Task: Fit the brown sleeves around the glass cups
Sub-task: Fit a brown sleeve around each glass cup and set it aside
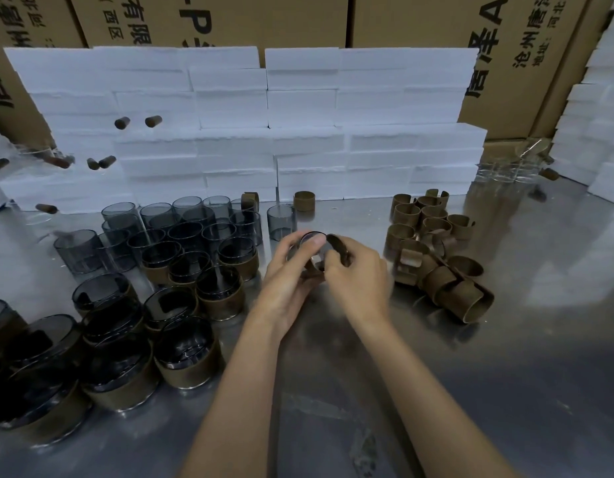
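A: What are we holding over the steel table [471, 374]?

B: One smoky glass cup [314, 243], tipped so its mouth faces us. Our left hand [291, 270] curls round its left side with the thumb across the rim. Our right hand [355, 270] pinches a brown sleeve [338, 246] against the cup's right edge. The sleeve touches the glass, but we cannot tell how far it wraps round.

A: And the rest of the stock?

B: To our left stand the finished cups [191, 353], each with a brown band round its lower half, crowded together down to the near edge. Behind them the bare cups [181, 219] cluster, and one single cup [281, 222] stands apart, just beyond our hands. A lone sleeve [304, 200] sits upright near the foam.

A: The spare sleeves?

B: A loose pile [433, 250] to our right, some upright, some tipped and tangled.

A: Any writing we can read?

B: Only on the cardboard boxes [526, 63] behind the stacked white foam blocks [298, 132]. We make out black Chinese characters turned sideways: 沧州 and 河北 on the right box, a large A above them, and 有限 on a box towards the left. The remainder is cut off or too blurred.
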{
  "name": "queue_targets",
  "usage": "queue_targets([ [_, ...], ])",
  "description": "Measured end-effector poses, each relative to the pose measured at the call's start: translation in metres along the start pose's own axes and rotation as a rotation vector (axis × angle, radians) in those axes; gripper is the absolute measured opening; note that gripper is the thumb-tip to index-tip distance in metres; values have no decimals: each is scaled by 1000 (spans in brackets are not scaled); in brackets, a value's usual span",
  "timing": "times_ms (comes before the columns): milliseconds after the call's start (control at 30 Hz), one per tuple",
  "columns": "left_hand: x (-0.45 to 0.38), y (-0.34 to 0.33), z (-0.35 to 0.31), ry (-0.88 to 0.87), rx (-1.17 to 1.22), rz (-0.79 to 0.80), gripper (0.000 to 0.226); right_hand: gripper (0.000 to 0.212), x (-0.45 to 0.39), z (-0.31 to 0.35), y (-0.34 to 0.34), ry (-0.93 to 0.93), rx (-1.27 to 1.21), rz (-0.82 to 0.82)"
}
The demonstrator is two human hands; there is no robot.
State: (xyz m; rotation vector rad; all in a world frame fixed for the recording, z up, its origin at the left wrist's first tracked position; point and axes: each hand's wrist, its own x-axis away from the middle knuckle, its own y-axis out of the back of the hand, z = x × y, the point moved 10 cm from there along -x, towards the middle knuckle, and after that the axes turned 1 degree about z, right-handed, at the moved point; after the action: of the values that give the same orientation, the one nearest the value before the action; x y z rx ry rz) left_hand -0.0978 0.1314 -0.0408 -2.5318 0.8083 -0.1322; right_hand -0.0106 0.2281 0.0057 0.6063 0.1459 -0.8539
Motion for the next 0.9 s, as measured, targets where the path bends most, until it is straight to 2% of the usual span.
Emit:
queue_targets([
  [100,0,2,2,14,11,-25,27,36,-1,-6,-2,-78,-184,61],
  [200,2,0,5,31,1,-35,43,33,-3,-14,-4,-187,-353,79],
  [300,4,-10,7,52,-15,6,37,53,-3,-26,-21,-271,-415,194],
  [400,6,-16,10,73,-58,45,35,63,2,-35,-33,-335,-421,281],
  [533,7,-18,9,73,-91,56,50,71,2,-38,-31,-334,-411,291],
  [667,5,-15,11,70,-56,42,38,74,1,-39,-32,-319,-431,288],
  [900,2,-12,13,78,-31,38,33,68,-1,-44,-32,-335,-481,235],
])
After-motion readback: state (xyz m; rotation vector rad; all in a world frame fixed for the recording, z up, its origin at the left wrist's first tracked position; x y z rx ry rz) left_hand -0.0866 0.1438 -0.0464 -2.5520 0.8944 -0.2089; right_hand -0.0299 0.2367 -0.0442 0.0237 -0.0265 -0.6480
